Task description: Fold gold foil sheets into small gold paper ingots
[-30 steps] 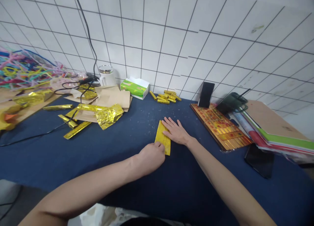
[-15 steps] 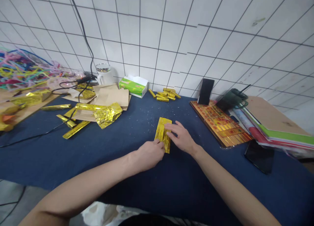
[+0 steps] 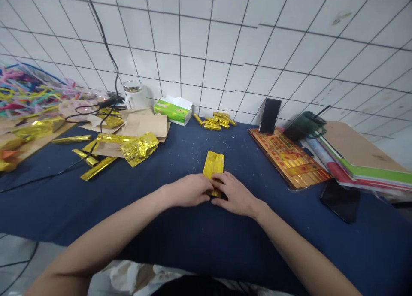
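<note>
One gold foil strip [image 3: 214, 162], lying flat on the dark blue tabletop [image 3: 180, 240], far end exposed, near end beneath the fingers. One left hand [image 3: 189, 190], fingers bent, at the strip's near left side. One right hand [image 3: 236, 194], fingers curled over the near right side, touching or just beside the left fingertips; whether either hand pinches the foil, cannot tell. Blue surface separates the hands from the table's near edge, and the strip from the group of small gold rolls [image 3: 217, 121] by the tiled wall [image 3: 199, 38]. Leftward, a wide blue stretch reaches crumpled gold foil [image 3: 140, 148], beside brown paper [image 3: 144, 124]. Rightward, another stretch reaches the slanting edge of one orange-and-gold pack [image 3: 289, 158], with one upright phone [image 3: 269, 116] at its far end. Beyond the left-hand stretch, one green tissue pack [image 3: 174, 110], near the wall. Far right, one dark flat device [image 3: 340, 200], partly under stacked folders [image 3: 363, 154].
</note>
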A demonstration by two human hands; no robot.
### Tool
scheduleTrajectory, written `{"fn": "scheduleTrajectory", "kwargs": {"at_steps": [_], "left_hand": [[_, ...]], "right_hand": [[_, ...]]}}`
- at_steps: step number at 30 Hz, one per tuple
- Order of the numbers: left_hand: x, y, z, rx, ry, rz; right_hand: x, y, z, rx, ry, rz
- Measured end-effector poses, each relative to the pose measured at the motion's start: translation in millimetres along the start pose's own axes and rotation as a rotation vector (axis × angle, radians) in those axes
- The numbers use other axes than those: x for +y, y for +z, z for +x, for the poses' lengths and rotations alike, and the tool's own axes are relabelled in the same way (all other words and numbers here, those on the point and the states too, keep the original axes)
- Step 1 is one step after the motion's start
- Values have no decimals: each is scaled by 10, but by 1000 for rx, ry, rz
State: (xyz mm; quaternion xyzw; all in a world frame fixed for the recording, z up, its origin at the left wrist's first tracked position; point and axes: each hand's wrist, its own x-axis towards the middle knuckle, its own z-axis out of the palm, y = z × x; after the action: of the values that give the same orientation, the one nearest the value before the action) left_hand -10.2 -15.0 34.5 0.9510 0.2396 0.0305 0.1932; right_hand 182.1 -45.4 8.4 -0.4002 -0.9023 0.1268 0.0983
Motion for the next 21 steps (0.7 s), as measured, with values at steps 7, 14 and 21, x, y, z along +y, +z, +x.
{"fn": "scheduleTrajectory", "kwargs": {"at_steps": [7,14,21], "left_hand": [[-225,-119,-52,-7,-91,-117],[-209,47,-116,50,49,175],[-223,217,-63,175,-2,209]], "right_hand": [[27,32,-54,-69,47,-29],[37,53,-50,-49,58,5],[21,92,-33,71,55,17]]}}
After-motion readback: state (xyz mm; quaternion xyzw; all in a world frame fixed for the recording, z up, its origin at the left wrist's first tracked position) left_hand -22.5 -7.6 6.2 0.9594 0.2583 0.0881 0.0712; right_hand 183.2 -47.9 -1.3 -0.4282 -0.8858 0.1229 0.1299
